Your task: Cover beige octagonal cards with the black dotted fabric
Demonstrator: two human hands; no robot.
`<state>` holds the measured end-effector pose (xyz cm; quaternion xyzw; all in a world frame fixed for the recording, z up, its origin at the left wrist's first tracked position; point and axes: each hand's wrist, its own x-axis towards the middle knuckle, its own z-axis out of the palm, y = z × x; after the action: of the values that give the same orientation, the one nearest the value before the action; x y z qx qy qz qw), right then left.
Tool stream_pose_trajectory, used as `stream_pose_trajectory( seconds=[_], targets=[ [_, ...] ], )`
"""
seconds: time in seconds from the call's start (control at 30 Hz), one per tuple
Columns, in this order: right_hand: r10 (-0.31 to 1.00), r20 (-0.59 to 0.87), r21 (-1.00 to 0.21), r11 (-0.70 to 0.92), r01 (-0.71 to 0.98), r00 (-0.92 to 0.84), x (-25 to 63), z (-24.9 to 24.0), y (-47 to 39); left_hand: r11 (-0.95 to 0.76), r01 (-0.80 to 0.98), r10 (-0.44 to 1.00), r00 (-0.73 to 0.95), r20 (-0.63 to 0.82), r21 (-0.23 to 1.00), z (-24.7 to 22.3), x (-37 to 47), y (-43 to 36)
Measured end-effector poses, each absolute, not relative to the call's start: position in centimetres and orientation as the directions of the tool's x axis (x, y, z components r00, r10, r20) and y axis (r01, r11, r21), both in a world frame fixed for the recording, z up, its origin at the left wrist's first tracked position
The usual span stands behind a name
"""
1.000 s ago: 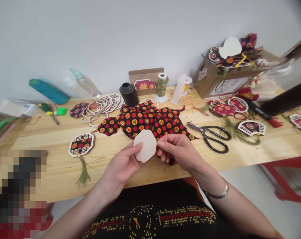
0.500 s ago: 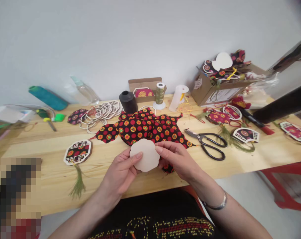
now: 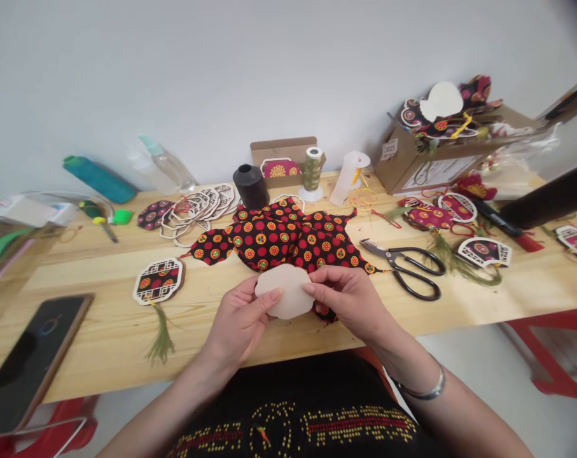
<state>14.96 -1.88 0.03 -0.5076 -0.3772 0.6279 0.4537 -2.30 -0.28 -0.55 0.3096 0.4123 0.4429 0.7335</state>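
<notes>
A pale, scalloped flat piece (image 3: 285, 292) is held between both hands above the table's front edge. My left hand (image 3: 243, 312) pinches its left side, thumb on top. On its right side, my right hand (image 3: 348, 299) grips the edge between thumb and fingers. Just behind lies black fabric with red and yellow round motifs (image 3: 269, 245), partly covered by the piece and my hands. Black-handled scissors (image 3: 407, 264) rest to the right of the fabric. An octagonal ornament with a green tassel (image 3: 159, 281) lies to the left.
On the wooden table (image 3: 102, 337) are a phone (image 3: 35, 362), a screwdriver (image 3: 100, 221), stacked white frames (image 3: 200, 213), a black thread cone (image 3: 250, 186) and a green thread spool (image 3: 312, 170). A full cardboard box (image 3: 436, 162) stands back right. A red stool (image 3: 555, 356) is at right.
The view has shifted a little, and the phone at the left now shows clearly. The pale piece looks flatter and more tilted, still held by both hands.
</notes>
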Motion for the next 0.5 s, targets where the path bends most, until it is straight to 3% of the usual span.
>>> stream_pose_trajectory(
  seconds=[0.3, 0.37, 0.43, 0.5],
  targets=[
    [0.984, -0.179, -0.984, -0.179, -0.013, -0.012, 15.0, -0.2, -1.8, 0.392, -0.407, 0.915, 0.264, -0.305, 0.825, -0.5, -2.1, -0.4],
    [0.997, -0.016, -0.990, -0.026, 0.137, 0.075, 15.4, 0.4, -2.3, 0.395, -0.422, 0.916, 0.250, -0.314, 0.816, -0.5, -2.3, -0.3],
    [0.964, 0.241, -0.919, 0.188, 0.346, 0.115, 15.9, 2.0, -3.6, 0.410, -0.437, 0.911, 0.241, -0.335, 0.801, -0.4, -2.5, -0.2],
    [0.926, 0.336, -0.843, 0.377, 0.384, -0.171, 16.4, 4.1, -5.4, 0.438, -0.453, 0.899, 0.242, -0.366, 0.776, -0.3, -2.6, 0.0]
  ],
)
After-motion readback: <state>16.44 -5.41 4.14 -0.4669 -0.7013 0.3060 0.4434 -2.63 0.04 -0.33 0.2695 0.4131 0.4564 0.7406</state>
